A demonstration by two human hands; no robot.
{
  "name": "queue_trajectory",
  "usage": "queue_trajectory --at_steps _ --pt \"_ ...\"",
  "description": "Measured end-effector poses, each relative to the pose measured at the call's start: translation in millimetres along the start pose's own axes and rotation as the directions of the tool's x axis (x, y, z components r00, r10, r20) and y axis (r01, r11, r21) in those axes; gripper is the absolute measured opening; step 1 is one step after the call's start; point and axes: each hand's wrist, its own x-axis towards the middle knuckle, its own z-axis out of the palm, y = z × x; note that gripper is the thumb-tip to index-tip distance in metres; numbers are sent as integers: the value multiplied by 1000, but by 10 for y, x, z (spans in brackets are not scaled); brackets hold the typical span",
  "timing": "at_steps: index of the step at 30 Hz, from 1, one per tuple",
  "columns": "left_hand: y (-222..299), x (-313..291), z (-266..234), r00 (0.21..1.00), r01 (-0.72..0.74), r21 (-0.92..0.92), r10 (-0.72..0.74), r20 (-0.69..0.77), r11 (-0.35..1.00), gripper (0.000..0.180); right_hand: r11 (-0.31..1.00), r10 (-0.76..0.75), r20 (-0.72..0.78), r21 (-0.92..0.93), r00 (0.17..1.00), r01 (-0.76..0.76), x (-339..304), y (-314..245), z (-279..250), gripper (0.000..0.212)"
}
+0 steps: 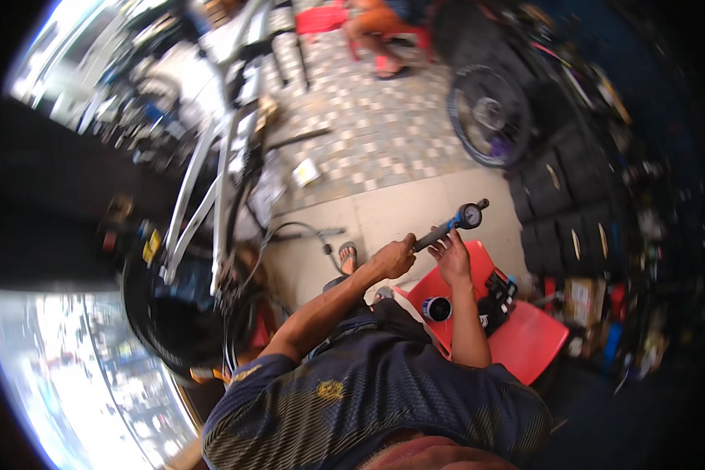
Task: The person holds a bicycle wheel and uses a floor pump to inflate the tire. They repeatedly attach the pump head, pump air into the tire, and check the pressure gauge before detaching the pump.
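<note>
A slim dark hand pump (pixel 434 237) with blue parts and a round gauge (pixel 469 216) slants up to the right in front of me. My left hand (pixel 394 257) is closed round its lower dark end. Just below the gauge, my right hand (pixel 452 257) has its fingers against the pump barrel, partly hidden behind it. Under my right forearm stands a red plastic chair (pixel 529 337). On it are a round blue-and-black container (pixel 436 309) and some black items (pixel 497 301) whose kind I cannot make out.
A silver bicycle frame (pixel 200 188) stands at left, a dark tyre (pixel 145 313) below it. A hose (pixel 304 227) trails over the tiled floor (pixel 368 149). A wheel (pixel 489 116) and black drawers (pixel 560 200) line the right. Someone's leg (pixel 368 35) shows at the far side.
</note>
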Motion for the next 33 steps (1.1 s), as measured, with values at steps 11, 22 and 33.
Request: queue_trajectory --at_steps 11,22,33 --pt "147 1492 -504 986 -83 -1 82 145 997 39 974 -177 -329 77 928 214 911 -594 212 51" --pt "276 2794 -1434 957 -274 -94 281 74 957 35 821 -564 -220 -45 796 569 2073 -2016 1344 63" --pt "578 4434 -1381 846 -514 -99 522 110 852 45 696 -701 -332 -126 632 706 2979 -3044 822 44"
